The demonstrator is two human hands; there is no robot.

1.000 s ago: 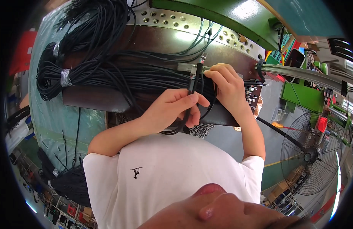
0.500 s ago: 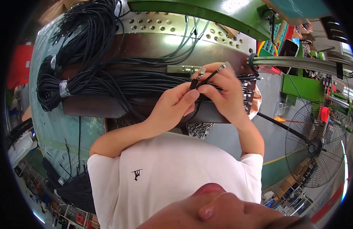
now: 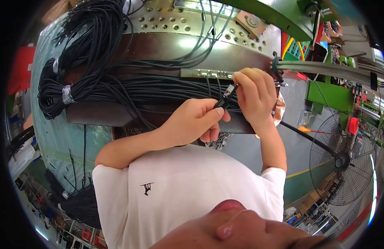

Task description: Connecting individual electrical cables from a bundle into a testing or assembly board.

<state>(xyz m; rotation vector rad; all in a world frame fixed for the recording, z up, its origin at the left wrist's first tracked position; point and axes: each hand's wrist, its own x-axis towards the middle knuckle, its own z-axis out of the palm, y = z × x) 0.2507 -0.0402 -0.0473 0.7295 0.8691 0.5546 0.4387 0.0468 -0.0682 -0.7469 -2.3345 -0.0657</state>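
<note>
Right hand (image 3: 257, 96) has shifted to slotted metal strip's (image 3: 189, 73) right end, can't tell if its fingers grip; left hand's (image 3: 195, 123) fingers pinch black cable end (image 3: 229, 90) just below, likely slot-loading, next needs alignment

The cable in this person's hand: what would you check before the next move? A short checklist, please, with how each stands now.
1. Left hand has its grip on the cable: ok.
2. The cable's metal end sticks out past the left fingers: ok.
3. Right hand has something pinched: cannot tell, its own fingers hide it.
4. Ends sit fully in the slotted strip: cannot tell, too small.
5. Space under the right hand is free of other cables: not ok, the bundle runs beneath it.
6. Silver tie is around the bundle: ok.
</note>
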